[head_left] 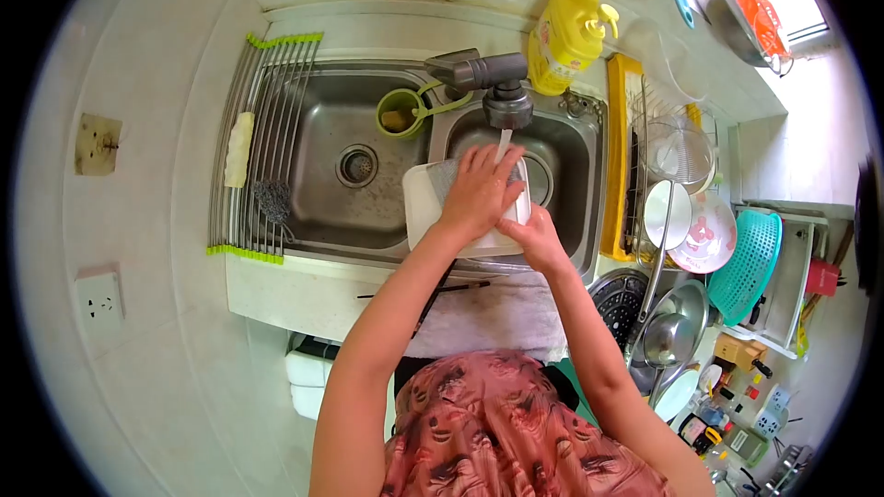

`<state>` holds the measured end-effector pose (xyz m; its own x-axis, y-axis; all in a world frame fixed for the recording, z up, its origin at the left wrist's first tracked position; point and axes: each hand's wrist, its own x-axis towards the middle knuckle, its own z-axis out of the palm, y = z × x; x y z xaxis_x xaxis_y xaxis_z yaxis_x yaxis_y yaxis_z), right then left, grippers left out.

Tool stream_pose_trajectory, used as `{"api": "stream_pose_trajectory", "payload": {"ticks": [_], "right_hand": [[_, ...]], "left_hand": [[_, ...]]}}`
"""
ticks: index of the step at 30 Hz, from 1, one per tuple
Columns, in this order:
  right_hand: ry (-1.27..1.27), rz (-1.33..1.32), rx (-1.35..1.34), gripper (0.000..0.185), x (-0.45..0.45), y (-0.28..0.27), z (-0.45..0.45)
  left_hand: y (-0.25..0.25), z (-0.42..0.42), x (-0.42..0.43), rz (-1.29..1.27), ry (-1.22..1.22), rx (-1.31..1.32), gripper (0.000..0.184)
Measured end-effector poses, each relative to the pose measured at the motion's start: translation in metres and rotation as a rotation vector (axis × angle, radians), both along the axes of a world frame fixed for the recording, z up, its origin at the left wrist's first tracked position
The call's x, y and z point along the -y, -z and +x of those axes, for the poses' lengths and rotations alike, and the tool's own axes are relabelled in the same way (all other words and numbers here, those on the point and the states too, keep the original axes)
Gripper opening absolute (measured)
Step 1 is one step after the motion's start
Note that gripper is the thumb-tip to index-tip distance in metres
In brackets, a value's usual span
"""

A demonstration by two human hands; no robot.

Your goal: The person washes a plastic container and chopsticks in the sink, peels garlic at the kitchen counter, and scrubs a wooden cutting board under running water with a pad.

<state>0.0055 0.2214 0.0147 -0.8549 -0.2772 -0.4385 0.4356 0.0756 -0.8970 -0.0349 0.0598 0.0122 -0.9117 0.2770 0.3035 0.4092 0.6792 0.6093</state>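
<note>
A white, shallow rectangular container (pixel 421 212) is held over the right sink basin, its left end reaching across the divider. My left hand (pixel 483 191) lies over it with fingers stretched out, pressing on its surface under the water stream (pixel 505 140). My right hand (pixel 538 237) grips the container's near right edge, thumb on top. The fingers beneath it are hidden. A greyish wet patch shows on the container beside my left fingers; I cannot tell what it is. The grey faucet (pixel 507 103) runs just beyond my left fingertips.
In the left basin (pixel 322 129), a green cup (pixel 399 115) hangs by the divider. A roll-up rack (pixel 276 110) with a scouring pad (pixel 273 201) covers its left side. A yellow pump bottle (pixel 564 37) stands behind the faucet. Bowls and a teal colander (pixel 748 267) crowd the right.
</note>
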Motion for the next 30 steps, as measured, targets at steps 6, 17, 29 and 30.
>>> {"api": "stream_pose_trajectory", "payload": {"ticks": [6, 17, 29, 30], "right_hand": [[-0.167, -0.004, -0.074, 0.042, -0.017, -0.029, -0.029], [0.100, -0.080, 0.064, 0.044, 0.002, 0.009, -0.031], [-0.274, 0.197, -0.104, 0.044, 0.004, -0.001, -0.026], [-0.280, 0.223, -0.139, 0.043, -0.002, -0.004, -0.027]], "left_hand": [[-0.033, -0.041, 0.033, -0.116, 0.092, 0.396, 0.034], [0.057, 0.008, 0.038, 0.840, -0.831, 0.502, 0.060], [-0.019, -0.046, 0.007, 0.029, -0.038, -0.140, 0.024], [-0.021, -0.046, 0.003, 0.008, 0.012, -0.258, 0.023]]}}
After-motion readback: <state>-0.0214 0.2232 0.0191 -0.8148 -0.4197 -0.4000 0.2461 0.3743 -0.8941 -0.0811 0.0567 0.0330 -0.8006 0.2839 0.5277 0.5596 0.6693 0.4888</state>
